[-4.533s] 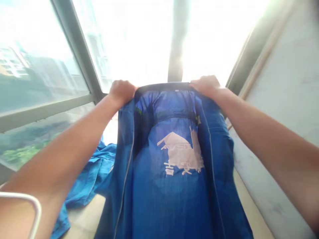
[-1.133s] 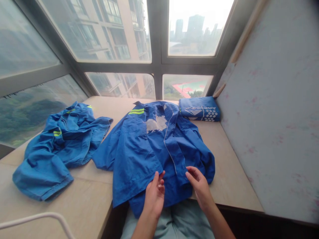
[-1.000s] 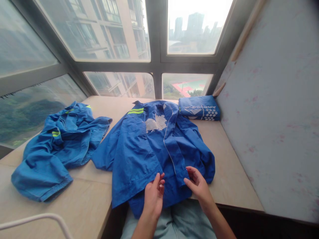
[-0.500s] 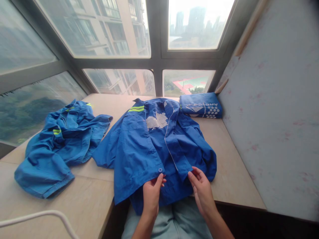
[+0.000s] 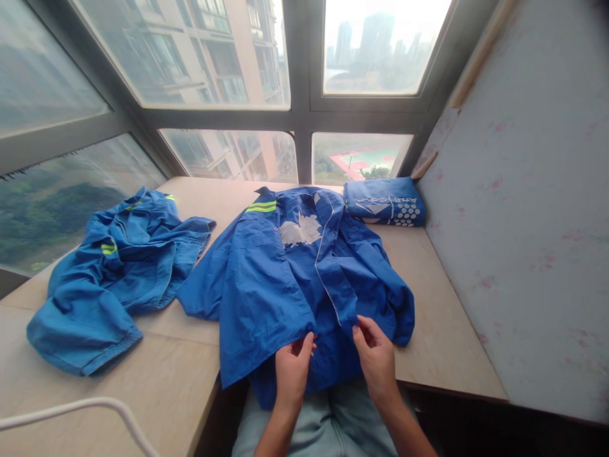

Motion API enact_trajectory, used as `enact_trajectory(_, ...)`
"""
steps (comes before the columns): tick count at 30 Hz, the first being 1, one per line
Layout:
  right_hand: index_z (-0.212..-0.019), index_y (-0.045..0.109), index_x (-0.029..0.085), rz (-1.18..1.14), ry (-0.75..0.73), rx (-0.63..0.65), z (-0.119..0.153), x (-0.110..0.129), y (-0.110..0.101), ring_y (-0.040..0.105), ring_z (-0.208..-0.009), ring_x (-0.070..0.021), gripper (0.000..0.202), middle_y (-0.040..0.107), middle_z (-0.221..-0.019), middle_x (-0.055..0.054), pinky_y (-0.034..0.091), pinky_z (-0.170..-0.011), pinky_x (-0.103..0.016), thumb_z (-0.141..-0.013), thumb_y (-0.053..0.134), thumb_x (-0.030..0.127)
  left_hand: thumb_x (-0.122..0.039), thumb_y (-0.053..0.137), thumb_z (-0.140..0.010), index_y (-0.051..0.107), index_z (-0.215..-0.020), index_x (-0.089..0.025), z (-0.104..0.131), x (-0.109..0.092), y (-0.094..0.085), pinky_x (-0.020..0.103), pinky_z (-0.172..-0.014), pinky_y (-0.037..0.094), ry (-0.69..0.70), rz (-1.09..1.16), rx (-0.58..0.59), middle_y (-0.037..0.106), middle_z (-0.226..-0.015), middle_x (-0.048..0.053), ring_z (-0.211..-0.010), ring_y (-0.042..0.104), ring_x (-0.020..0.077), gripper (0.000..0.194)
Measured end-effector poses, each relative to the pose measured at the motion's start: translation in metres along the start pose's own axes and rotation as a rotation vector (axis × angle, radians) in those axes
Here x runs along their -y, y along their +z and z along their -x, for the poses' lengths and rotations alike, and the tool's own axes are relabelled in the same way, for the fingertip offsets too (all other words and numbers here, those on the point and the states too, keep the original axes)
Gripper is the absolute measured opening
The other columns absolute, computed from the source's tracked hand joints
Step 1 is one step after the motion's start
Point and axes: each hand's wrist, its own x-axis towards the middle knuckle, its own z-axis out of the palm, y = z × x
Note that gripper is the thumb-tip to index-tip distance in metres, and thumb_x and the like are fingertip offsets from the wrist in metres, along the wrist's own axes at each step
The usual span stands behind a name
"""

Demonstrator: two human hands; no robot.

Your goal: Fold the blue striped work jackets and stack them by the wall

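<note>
A blue work jacket (image 5: 257,279) with yellow-green shoulder stripes lies spread on the ledge, its front unfastened and its lower edge hanging toward my lap. My left hand (image 5: 292,365) pinches the bottom corner of the left front panel, close to a dark button. Opposite it, my right hand (image 5: 373,349) grips the bottom corner of the right front panel between thumb and fingers. A gap between the two panels shows the inside of the jacket and a torn-edged whitish patch (image 5: 302,230) near the collar.
To the left lies a second crumpled blue jacket (image 5: 114,273). A folded blue bundle with white print (image 5: 384,202) rests at the back right against the wall (image 5: 523,222). A white cable (image 5: 95,404) curves over the ledge (image 5: 166,362) at front left. Windows rise behind.
My right hand has moved left with its panel corner, narrowing the gap between the panels. My left hand keeps its hold and has shifted only slightly.
</note>
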Motion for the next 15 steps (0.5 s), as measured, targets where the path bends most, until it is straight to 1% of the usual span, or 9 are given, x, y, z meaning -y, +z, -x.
enact_trajectory(4,-0.093,0.071,0.018,0.111,-0.116,0.210,-0.002,0.016,0.023,0.063,-0.081,-0.0198,0.030,0.068,-0.087,-0.006,0.052,-0.074,-0.029,-0.088,0.059,0.045,-0.053,0.072,-0.073,0.077,-0.074,-0.012,0.001,-0.005,-0.002,0.036,-0.070,0.055,0.048,-0.043,0.009,0.075,-0.072,0.013,-0.071,0.071,0.0287,0.041)
enact_trajectory(7,-0.093,0.071,0.019,0.164,-0.166,0.328,-0.001,0.019,0.039,0.064,-0.082,-0.0197,0.027,0.068,-0.087,-0.006,0.051,-0.073,-0.028,-0.090,0.054,0.041,-0.049,0.072,-0.074,0.078,-0.078,-0.014,0.002,-0.008,-0.005,0.038,-0.075,0.056,0.082,-0.033,0.039,0.077,-0.078,0.013,-0.075,0.073,0.0300,0.036)
enact_trajectory(9,-0.092,0.071,0.019,0.203,-0.185,0.372,-0.001,0.017,0.045,0.065,-0.083,-0.0201,0.026,0.069,-0.088,-0.006,0.051,-0.074,-0.029,-0.090,0.054,0.038,-0.046,0.071,-0.077,0.079,-0.087,-0.014,0.001,-0.008,-0.006,0.039,-0.081,0.056,0.102,-0.015,0.074,0.077,-0.086,0.013,-0.083,0.073,0.0303,0.034)
enact_trajectory(11,-0.092,0.072,0.020,0.234,-0.194,0.387,-0.001,0.014,0.048,0.065,-0.081,-0.0200,0.024,0.070,-0.087,-0.006,0.051,-0.073,-0.029,-0.089,0.055,0.036,-0.044,0.070,-0.078,0.078,-0.093,-0.014,0.000,-0.008,-0.008,0.039,-0.085,0.056,0.115,-0.015,0.099,0.077,-0.091,0.013,-0.087,0.073,0.0302,0.034)
enact_trajectory(15,-0.090,0.073,0.021,0.261,-0.215,0.396,-0.001,0.010,0.047,0.063,-0.073,-0.0184,0.021,0.068,-0.080,-0.004,0.050,-0.067,-0.028,-0.086,0.059,0.035,-0.043,0.071,-0.078,0.078,-0.090,-0.014,-0.002,-0.007,-0.009,0.038,-0.084,0.056,0.124,-0.027,0.087,0.077,-0.089,0.012,-0.085,0.073,0.0296,0.033)
